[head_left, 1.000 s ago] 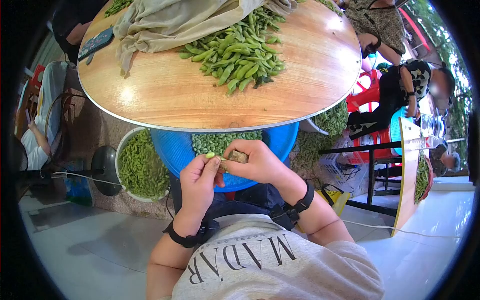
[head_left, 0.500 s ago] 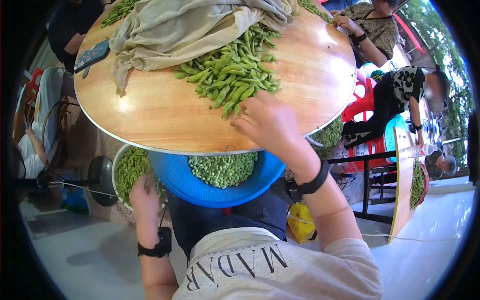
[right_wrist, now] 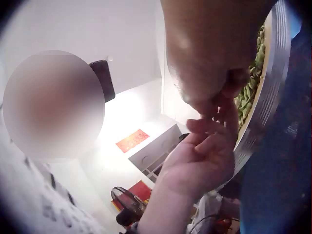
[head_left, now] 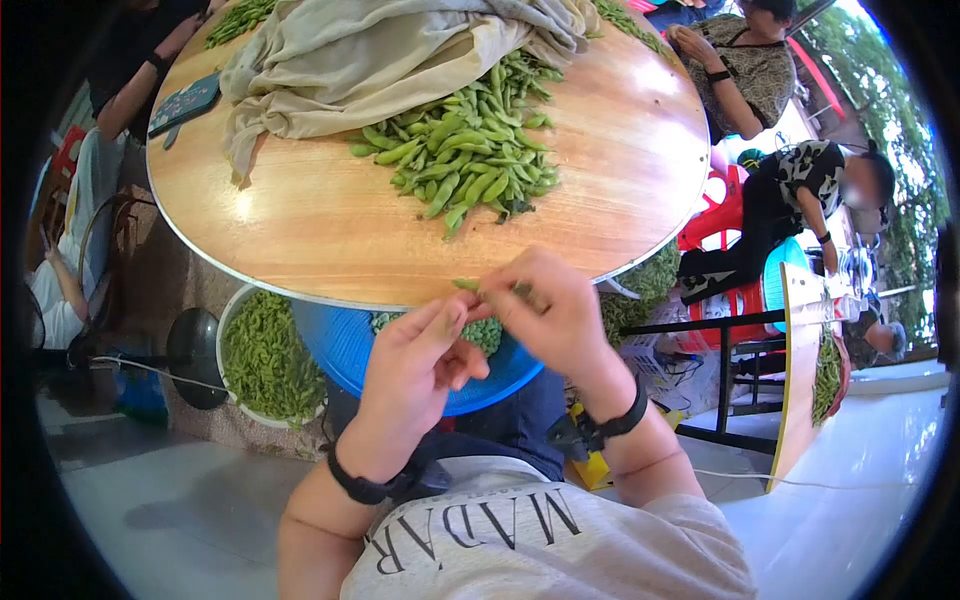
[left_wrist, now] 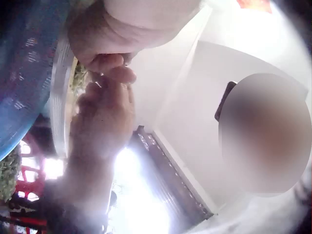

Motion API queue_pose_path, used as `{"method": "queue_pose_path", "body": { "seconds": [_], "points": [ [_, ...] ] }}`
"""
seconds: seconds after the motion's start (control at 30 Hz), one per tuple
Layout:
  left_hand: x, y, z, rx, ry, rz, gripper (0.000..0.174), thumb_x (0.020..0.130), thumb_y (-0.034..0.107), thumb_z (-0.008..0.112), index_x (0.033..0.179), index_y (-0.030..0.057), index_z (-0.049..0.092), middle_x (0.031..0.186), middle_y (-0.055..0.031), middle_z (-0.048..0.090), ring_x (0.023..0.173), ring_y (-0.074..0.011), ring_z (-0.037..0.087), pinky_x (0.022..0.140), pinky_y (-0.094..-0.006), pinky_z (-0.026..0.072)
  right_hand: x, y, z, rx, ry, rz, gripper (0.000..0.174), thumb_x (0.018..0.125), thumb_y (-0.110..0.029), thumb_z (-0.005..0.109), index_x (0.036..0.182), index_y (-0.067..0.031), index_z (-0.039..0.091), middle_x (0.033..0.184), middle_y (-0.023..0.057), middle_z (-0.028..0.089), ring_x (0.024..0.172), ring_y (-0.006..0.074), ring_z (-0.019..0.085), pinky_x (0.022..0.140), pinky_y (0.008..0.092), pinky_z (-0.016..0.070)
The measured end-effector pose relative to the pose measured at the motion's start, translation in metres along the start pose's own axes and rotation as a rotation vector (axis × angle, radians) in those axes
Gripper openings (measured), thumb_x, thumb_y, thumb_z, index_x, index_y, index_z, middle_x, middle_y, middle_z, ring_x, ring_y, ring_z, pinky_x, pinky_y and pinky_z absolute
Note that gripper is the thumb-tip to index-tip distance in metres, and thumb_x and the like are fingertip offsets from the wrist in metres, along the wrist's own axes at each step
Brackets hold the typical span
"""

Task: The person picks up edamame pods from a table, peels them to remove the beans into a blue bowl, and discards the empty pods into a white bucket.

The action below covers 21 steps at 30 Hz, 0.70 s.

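In the head view both hands meet above the front edge of the round wooden table (head_left: pixel 300 240). Thumb and forefinger of my right hand (head_left: pixel 550 305) pinch a green soybean pod (head_left: pixel 466 285), and a bit more green shows inside that hand. My left hand (head_left: pixel 415 360) pinches at the pod's near end, its other fingers curled. Beneath them is a blue basin (head_left: pixel 340 350) with shelled green beans (head_left: pixel 487 336), partly hidden by the hands. The right wrist view shows the fingertips of both hands together, the pod mostly hidden.
A pile of soybean pods (head_left: pixel 455 150) lies on the table beside a beige cloth (head_left: pixel 350 70) and a phone (head_left: pixel 185 103). Left of the basin stands a white tub full of green pods (head_left: pixel 270 355). Other people sit around, and a second table (head_left: pixel 795 380) stands at right.
Half a second ago my right hand was at the pod pile and my left hung over the white tub. Both have come back together over the basin, now with a pod between them.
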State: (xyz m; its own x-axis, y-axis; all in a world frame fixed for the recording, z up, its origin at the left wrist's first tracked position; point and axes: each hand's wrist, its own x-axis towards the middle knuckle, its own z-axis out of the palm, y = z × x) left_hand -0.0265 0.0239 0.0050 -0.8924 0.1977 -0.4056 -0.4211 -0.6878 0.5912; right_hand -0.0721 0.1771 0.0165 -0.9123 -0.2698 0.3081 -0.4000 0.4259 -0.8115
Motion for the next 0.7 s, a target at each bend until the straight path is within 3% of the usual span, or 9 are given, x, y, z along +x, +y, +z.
{"method": "queue_pose_path", "body": {
  "seconds": [0.07,0.17,0.2,0.3,0.33,0.43,0.57,0.7],
  "points": [
    [0.01,-0.012,-0.006,-0.052,-0.02,0.022,0.025,0.085,0.016,0.055,0.102,-0.0021,0.057,0.078,-0.0075,0.063,0.05,-0.0114,0.055,0.041,-0.0161,0.0354,-0.016,-0.006,0.009,0.004,-0.035,-0.158,0.012,0.074,-0.005,0.063,0.085,-0.0005,0.061,0.068,0.0066,0.049,0.059,0.0164,0.05,0.053,0.0272,0.0411],
    [0.006,-0.013,-0.009,-0.003,0.007,0.073,0.019,0.083,0.012,0.057,0.097,-0.002,0.06,0.073,-0.006,0.062,0.049,-0.0101,0.053,0.04,-0.0174,0.0349,-0.028,-0.007,0.003,0.114,-0.208,-0.083,0.018,0.076,-0.003,0.06,0.093,0.0006,0.057,0.076,0.0095,0.05,0.07,0.0218,0.054,0.062,0.0301,0.044],
    [0.004,-0.013,-0.01,0.091,0.045,0.143,0.018,0.083,0.01,0.058,0.095,-0.0018,0.061,0.073,-0.0057,0.062,0.049,-0.0094,0.052,0.04,-0.0178,0.0349,-0.027,-0.016,-0.006,0.108,-0.304,-0.013,0.021,0.08,-0.004,0.057,0.1,0.0018,0.054,0.08,0.0111,0.052,0.078,0.0186,0.053,0.065,0.0281,0.0428],
    [-0.004,-0.011,-0.016,0.308,0.118,0.312,0.015,0.081,0.007,0.06,0.093,-0.0016,0.062,0.073,-0.005,0.061,0.049,-0.0076,0.049,0.041,-0.0185,0.0354,-0.024,-0.019,-0.021,0.405,-0.418,0.36,0.021,0.084,-0.008,0.052,0.102,0.0025,0.053,0.083,0.0114,0.054,0.079,0.0169,0.054,0.067,0.0278,0.0426],
    [-0.005,-0.012,-0.018,0.333,0.123,0.338,0.015,0.081,0.006,0.06,0.093,-0.0015,0.062,0.073,-0.005,0.061,0.05,-0.0072,0.049,0.041,-0.0184,0.0357,-0.021,-0.02,-0.023,0.372,-0.433,0.391,0.02,0.087,-0.01,0.048,0.102,0.0025,0.053,0.083,0.0107,0.055,0.078,0.0158,0.053,0.07,0.028,0.0421],
    [-0.009,-0.017,-0.019,0.404,0.146,0.388,0.017,0.081,0.004,0.057,0.096,-0.0032,0.061,0.076,-0.008,0.062,0.052,-0.0089,0.051,0.044,-0.0194,0.0388,-0.024,-0.011,-0.012,0.338,-0.354,0.206,0.02,0.087,-0.01,0.049,0.101,0.0031,0.053,0.079,0.0088,0.054,0.075,0.0157,0.051,0.07,0.0285,0.0424],
    [-0.014,-0.02,-0.014,0.466,0.155,0.406,0.019,0.083,0.004,0.055,0.099,-0.0044,0.059,0.077,-0.0092,0.061,0.057,-0.0111,0.055,0.05,-0.0212,0.0437,-0.031,-0.009,-0.002,0.622,-0.286,0.497,0.025,0.091,-0.021,0.043,0.089,-0.0004,0.056,0.069,0.0017,0.051,0.06,0.0071,0.046,0.053,0.0205,0.0384],
    [-0.017,-0.022,-0.021,0.437,0.092,0.371,0.02,0.083,0.002,0.054,0.103,-0.0037,0.057,0.077,-0.0078,0.061,0.061,-0.0112,0.058,0.052,-0.0211,0.0466,-0.034,-0.005,0.008,0.643,-0.351,0.536,0.031,0.092,-0.029,0.041,0.085,-0.0028,0.056,0.063,-0.0015,0.048,0.053,0.0041,0.041,0.048,0.0175,0.033]
  ]
}}
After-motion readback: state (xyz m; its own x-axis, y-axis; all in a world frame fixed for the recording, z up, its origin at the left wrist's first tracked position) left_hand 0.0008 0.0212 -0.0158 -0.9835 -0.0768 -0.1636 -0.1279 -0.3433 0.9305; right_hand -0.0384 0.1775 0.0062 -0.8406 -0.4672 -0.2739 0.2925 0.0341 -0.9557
